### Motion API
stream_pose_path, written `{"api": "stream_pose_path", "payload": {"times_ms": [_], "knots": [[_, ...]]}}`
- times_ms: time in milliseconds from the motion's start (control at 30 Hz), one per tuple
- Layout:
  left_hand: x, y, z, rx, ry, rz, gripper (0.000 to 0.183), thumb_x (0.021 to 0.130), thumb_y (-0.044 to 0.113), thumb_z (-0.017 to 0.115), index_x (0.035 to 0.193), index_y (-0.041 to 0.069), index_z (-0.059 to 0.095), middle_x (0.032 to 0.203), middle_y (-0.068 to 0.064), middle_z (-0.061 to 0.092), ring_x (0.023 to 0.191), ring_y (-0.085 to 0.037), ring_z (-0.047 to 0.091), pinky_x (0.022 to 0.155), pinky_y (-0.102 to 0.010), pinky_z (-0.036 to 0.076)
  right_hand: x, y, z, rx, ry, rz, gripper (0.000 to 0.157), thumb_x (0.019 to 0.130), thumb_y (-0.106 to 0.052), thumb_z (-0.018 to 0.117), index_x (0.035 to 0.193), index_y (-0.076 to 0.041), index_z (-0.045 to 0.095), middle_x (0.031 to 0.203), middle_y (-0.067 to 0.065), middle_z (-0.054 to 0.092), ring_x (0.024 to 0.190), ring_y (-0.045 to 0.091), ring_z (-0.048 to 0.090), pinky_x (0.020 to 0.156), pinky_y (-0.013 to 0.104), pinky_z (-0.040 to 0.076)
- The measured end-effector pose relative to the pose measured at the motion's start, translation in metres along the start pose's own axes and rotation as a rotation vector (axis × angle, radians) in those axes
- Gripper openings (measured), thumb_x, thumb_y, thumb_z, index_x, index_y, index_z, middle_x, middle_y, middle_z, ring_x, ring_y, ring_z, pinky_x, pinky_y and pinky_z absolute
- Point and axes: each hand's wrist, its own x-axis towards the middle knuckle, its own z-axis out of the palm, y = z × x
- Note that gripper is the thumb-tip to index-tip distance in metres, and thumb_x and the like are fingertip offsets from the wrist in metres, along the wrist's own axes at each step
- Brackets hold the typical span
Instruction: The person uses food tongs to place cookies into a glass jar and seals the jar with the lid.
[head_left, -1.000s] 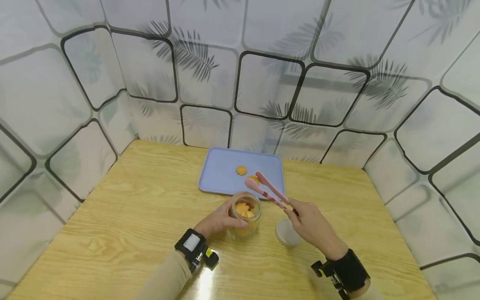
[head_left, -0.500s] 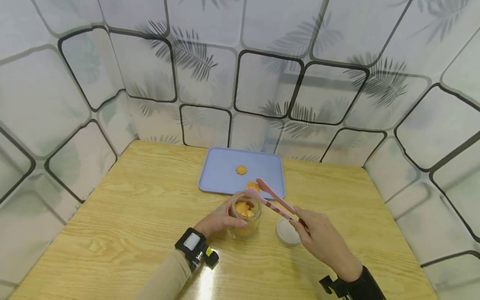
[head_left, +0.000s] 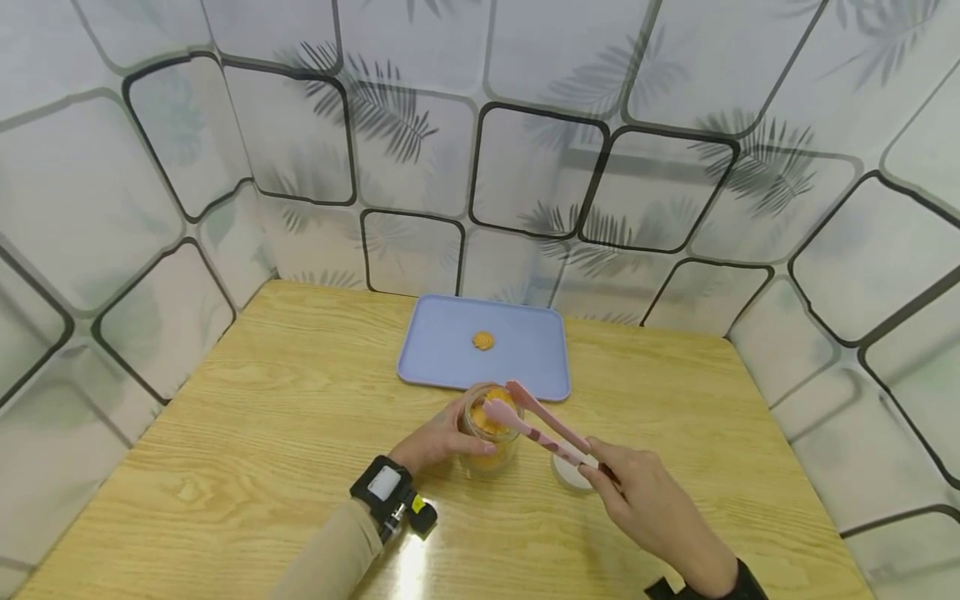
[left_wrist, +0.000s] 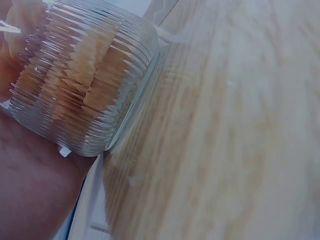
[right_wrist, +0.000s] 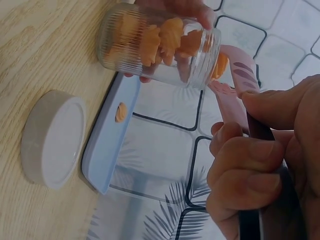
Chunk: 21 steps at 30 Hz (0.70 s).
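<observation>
A ribbed glass jar [head_left: 493,460] with several orange cookies inside stands on the table, and my left hand [head_left: 441,439] grips it from the left side. In the left wrist view the jar [left_wrist: 137,55] shows its lower wall and base near the wood. My right hand [head_left: 652,504] holds pink tongs [head_left: 542,439] whose tips are right at the jar's mouth. Between those tips, at the rim in the right wrist view, is one cookie [right_wrist: 220,65]. Another cookie [head_left: 483,341] lies flat on the blue tray [head_left: 441,325].
The white round lid [right_wrist: 52,140] lies on the table to the right of the jar, partly behind the tongs in the head view. Behind the jar is the blue tray, near the table's back edge. Patterned curtains [head_left: 412,250] enclose the wooden table [head_left: 262,417].
The tongs have moved from over the tray's front edge down and toward me to the jar's mouth, bringing a cookie off the tray. The left hand and jar have stayed put.
</observation>
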Motion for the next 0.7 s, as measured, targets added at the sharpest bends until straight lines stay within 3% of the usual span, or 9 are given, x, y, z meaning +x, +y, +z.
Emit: {"api": "stream_pose_path", "payload": {"times_ms": [367,700], "knots": [[0.002,-0.002,0.000,0.017,-0.006,0.001,0.082,0.086,0.013,0.080,0.155,0.018,0.036,0.148,-0.008,0.049,0.137,-0.017,0.044,0.119,-0.035,0.030,-0.008,-0.005,-0.003,0.013,-0.015,0.001,0.032,0.101,-0.010,0.063,0.126,0.009,0.065,0.067,-0.020,0.042,0.053,-0.007,0.031,0.046,0.018,0.035],[0.002,-0.001,0.001,0.037,0.009,0.001,0.082,0.087,0.013,0.080,0.156,0.018,0.036,0.151,-0.008,0.047,0.138,-0.018,0.044,0.118,-0.037,0.031,-0.013,-0.007,0.000,-0.073,0.034,-0.020,0.036,0.096,-0.008,0.068,0.128,0.009,0.065,0.069,-0.019,0.045,0.055,-0.009,0.032,0.048,0.016,0.036]]}}
